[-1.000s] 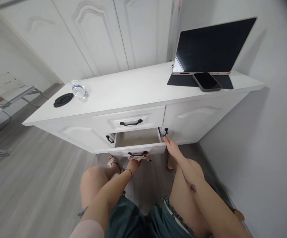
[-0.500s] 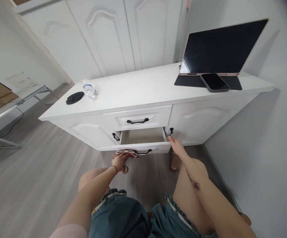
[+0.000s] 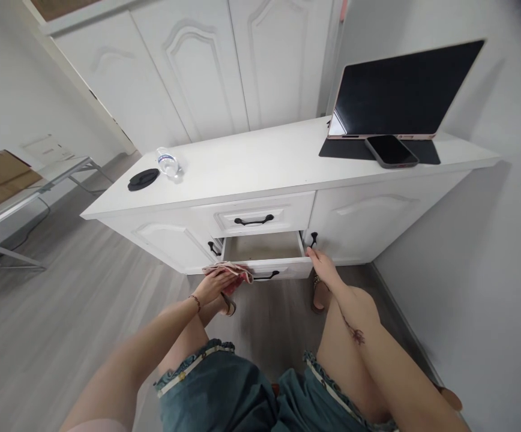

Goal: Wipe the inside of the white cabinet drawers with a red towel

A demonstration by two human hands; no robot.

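Note:
A lower drawer (image 3: 287,269) of the white cabinet is pulled out, and its inside looks bare. My left hand (image 3: 216,285) presses a red and white cloth (image 3: 241,274) against the left part of the drawer front, beside its black handle (image 3: 267,275). The fingers lie over the cloth, holding it. At the drawer's right front corner, my right hand (image 3: 326,269) grips the edge, just below the black handle (image 3: 313,239) of the right cabinet door. The upper drawer (image 3: 224,221) is closed.
On the cabinet top (image 3: 251,162) are a black lid-like disc (image 3: 143,179), a clear plastic bottle (image 3: 167,163), a tablet or laptop screen (image 3: 391,96) and a phone (image 3: 391,150). A side table (image 3: 60,174) bears a cardboard box (image 3: 2,177). A wall (image 3: 458,252) stands close on the right.
My left hand and the cloth have come up onto the drawer's left front, showing more of the cloth. My right hand keeps its grip at the corner. The view has shifted slightly.

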